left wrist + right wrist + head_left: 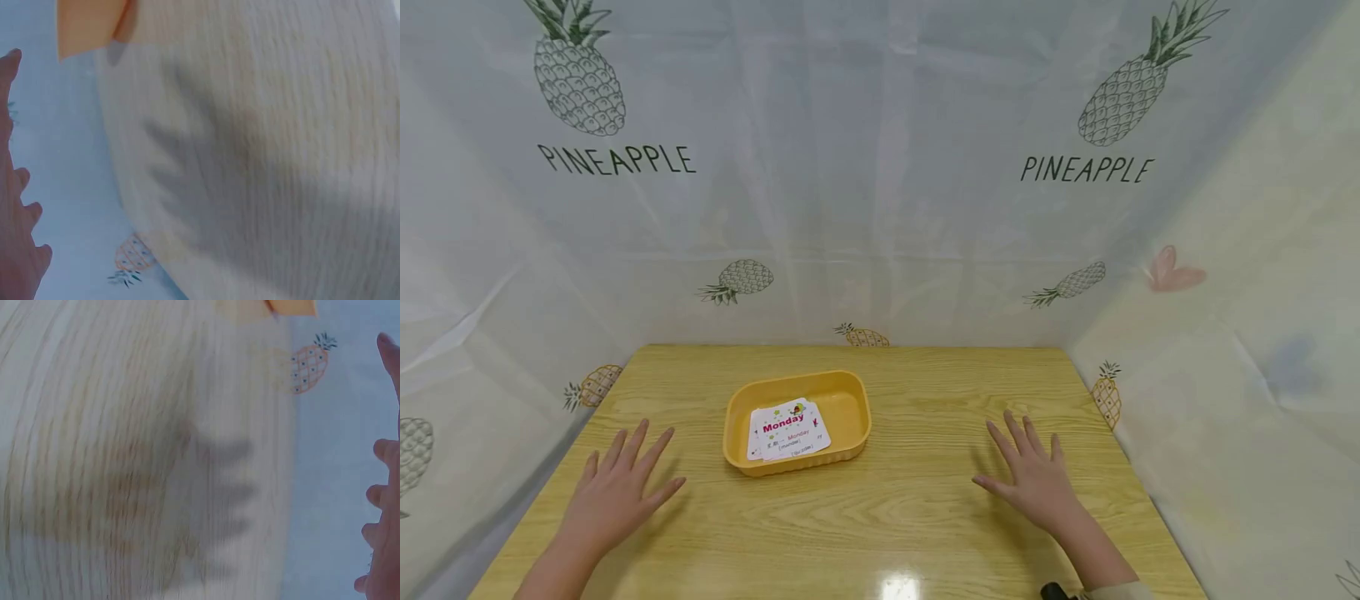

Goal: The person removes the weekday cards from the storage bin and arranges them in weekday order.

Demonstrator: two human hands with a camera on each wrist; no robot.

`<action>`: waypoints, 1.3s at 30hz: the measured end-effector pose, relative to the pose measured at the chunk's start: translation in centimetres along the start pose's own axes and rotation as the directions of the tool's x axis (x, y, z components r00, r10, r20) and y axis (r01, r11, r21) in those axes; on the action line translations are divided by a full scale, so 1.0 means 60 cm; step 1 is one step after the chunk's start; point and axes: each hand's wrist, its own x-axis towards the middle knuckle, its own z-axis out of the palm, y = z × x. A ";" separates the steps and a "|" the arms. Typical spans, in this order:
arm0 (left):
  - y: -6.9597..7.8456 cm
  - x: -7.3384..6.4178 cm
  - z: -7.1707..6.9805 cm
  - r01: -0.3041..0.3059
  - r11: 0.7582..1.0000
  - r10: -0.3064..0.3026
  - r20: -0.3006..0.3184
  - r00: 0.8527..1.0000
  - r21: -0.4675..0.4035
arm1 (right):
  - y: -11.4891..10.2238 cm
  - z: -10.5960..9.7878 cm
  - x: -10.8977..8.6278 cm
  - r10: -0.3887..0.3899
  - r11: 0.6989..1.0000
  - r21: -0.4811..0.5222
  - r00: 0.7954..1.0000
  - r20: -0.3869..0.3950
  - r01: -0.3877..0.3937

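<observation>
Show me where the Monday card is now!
In the head view, the Monday card lies atop other cards inside the yellow tray, left of centre on the table, closer to the left hand.

Cards in tray, tray on bench, left grip left of tray, right grip farther off to tray's right, cloth behind and beside bench.

Spread R fingers abv tbl

Far curtain bore "PINEAPPLE" twice, left and right. Top card in yellow tray read "Monday" large, "星期一 Monday" smaller, nearer; bracketed text too small.
</observation>
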 end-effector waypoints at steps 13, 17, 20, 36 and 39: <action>0.051 0.044 0.000 0.033 0.978 -0.028 0.027 0.999 -0.208 | -0.053 0.000 0.044 0.018 0.934 0.358 0.998 -0.054 0.002; 0.069 0.054 0.012 0.058 0.945 -0.039 0.065 0.997 -0.321 | -0.076 0.004 0.056 0.029 0.854 0.521 0.999 -0.029 -0.010; 0.081 0.059 0.024 0.074 0.910 -0.046 0.077 0.996 -0.409 | -0.096 0.008 0.066 0.046 0.788 0.615 0.999 0.007 -0.041; 0.124 0.073 0.073 0.430 0.538 -0.311 0.304 0.901 -0.725 | -0.198 0.036 0.124 -0.044 0.575 0.817 0.999 -0.015 0.037; 0.127 0.071 0.082 0.448 0.449 -0.345 0.312 0.885 -0.774 | -0.212 0.044 0.133 -0.059 0.493 0.870 0.998 0.005 0.025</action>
